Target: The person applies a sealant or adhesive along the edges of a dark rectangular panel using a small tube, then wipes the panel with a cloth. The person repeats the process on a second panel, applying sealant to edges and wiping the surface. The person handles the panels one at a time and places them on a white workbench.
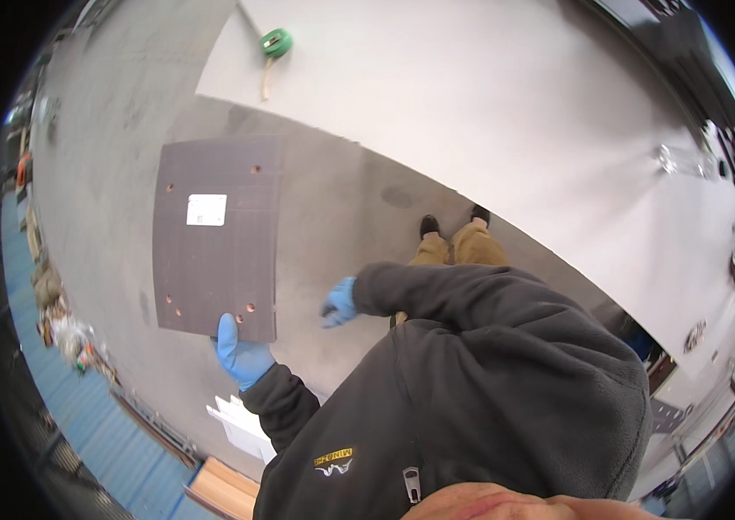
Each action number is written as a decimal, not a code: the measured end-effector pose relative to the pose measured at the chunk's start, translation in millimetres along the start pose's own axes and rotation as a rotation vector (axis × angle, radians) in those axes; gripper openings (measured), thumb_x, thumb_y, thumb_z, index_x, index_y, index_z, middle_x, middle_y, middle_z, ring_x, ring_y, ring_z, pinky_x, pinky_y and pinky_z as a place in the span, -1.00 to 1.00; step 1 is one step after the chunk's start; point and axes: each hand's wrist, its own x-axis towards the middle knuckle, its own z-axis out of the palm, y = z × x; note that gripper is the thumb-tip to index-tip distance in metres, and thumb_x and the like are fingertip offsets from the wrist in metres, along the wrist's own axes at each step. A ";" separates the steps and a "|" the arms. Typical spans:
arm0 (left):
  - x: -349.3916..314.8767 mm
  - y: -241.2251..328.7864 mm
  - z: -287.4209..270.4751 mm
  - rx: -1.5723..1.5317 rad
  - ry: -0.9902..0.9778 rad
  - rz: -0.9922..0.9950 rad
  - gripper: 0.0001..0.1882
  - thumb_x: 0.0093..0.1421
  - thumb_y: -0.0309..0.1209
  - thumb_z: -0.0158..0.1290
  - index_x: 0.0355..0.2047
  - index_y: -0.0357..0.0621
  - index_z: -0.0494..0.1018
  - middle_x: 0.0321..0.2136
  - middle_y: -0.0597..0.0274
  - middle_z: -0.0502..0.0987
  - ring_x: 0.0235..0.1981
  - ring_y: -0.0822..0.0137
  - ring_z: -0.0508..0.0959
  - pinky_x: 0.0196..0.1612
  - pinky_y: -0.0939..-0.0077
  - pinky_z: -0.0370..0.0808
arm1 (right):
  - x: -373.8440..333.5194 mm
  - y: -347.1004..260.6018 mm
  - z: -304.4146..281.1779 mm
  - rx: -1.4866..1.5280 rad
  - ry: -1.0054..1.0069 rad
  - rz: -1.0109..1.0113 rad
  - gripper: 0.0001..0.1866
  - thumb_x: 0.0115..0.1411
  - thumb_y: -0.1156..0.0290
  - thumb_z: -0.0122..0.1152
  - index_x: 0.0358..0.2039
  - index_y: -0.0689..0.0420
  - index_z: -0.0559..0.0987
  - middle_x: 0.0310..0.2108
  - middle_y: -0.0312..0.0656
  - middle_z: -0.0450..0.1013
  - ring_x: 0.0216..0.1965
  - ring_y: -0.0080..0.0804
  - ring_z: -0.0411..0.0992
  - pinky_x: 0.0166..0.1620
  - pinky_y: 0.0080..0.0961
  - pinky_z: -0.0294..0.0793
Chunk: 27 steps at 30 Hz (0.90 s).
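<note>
My left hand (244, 354), in a blue glove, grips the near edge of a dark grey-brown rectangular panel (211, 269). Its thumb lies on the upper face, while the other fingers are hidden beneath. Several small holes show near the panel's two ends, and a white label (206, 210) is stuck toward its far end. My right hand (339, 303), also gloved in blue, hangs apart from the panel's right side. Its fingers are loosely bent with a gap between them, and nothing shows in them.
A large white-topped table (488, 104) slants across the right. A green tape measure (276, 42) lies near its far left corner, and a clear plastic bottle (688, 162) at the right. White boards (242, 425) stand below my left forearm. Clutter (73, 338) lines the far left.
</note>
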 end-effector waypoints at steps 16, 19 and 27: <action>-80.4 47.5 210.4 0.337 -0.963 -0.575 -0.42 0.22 -0.55 0.13 0.28 -0.27 0.36 0.14 0.09 0.50 0.13 0.15 0.53 0.22 0.19 0.45 | -442.0 -56.8 91.7 1.040 2.171 0.334 -0.66 0.45 0.37 0.05 0.07 0.28 0.64 0.04 -0.08 0.62 0.10 -0.37 0.54 0.23 -0.45 0.47; -37.2 62.7 230.5 0.409 -1.123 -0.637 -0.39 0.22 -0.50 0.14 0.30 -0.18 0.33 0.13 0.14 0.51 0.12 0.14 0.54 0.21 0.12 0.49 | -426.1 -64.5 89.9 0.794 2.533 0.339 -0.64 0.44 0.45 0.05 0.16 0.29 0.57 0.10 -0.05 0.58 0.16 -0.32 0.53 0.24 -0.47 0.47; 30.8 54.3 274.9 0.481 -1.360 -0.807 -0.42 0.19 -0.53 0.10 0.25 -0.25 0.34 0.09 0.10 0.53 0.08 0.11 0.57 0.18 0.14 0.51 | -496.0 -73.4 69.5 0.111 2.717 0.950 -0.57 0.29 0.36 0.26 0.14 0.27 0.57 0.14 0.02 0.55 0.19 -0.14 0.50 0.26 -0.33 0.46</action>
